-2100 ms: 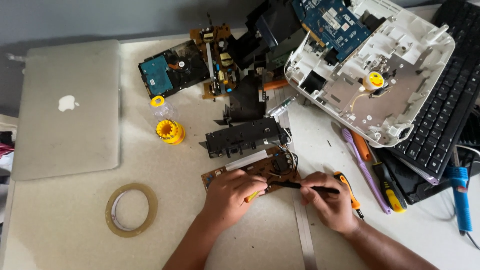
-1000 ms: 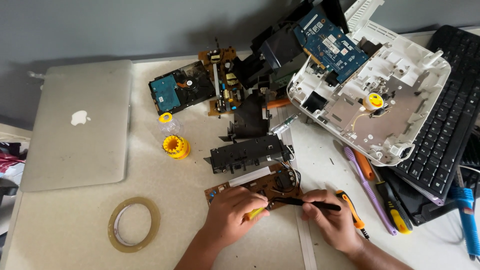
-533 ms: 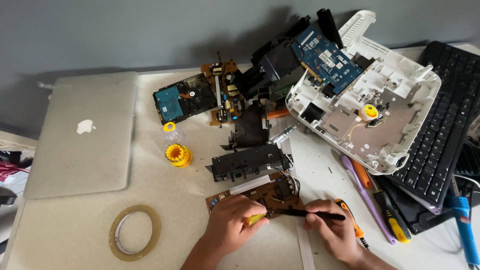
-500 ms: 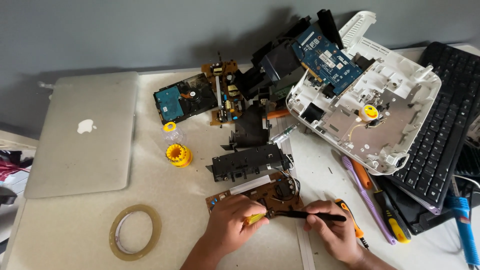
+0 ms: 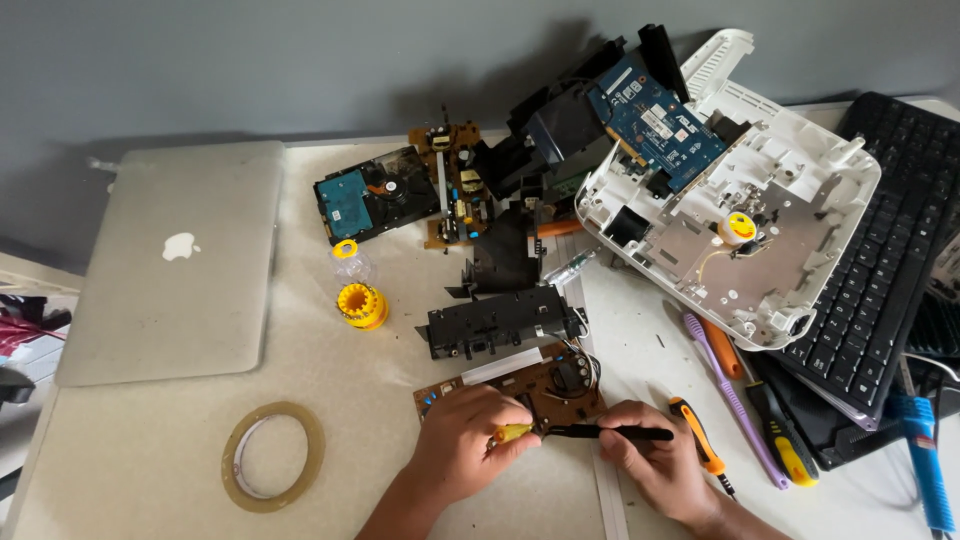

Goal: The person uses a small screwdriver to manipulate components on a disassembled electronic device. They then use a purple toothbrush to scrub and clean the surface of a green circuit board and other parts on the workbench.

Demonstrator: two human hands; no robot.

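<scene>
A brown circuit board (image 5: 520, 385) is pinned flat on the table under the left hand (image 5: 462, 445), closed around a small yellow tool (image 5: 510, 432), so that the thin black tool (image 5: 610, 433) gripped in the right hand (image 5: 655, 465) can be pointed at one spot between the hands.

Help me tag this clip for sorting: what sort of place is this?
Probably a home electronics repair bench: a brown circuit board under both hands, an opened white plastic device casing beside a bare hard drive, and orange-handled screwdrivers on the beige tabletop.
</scene>
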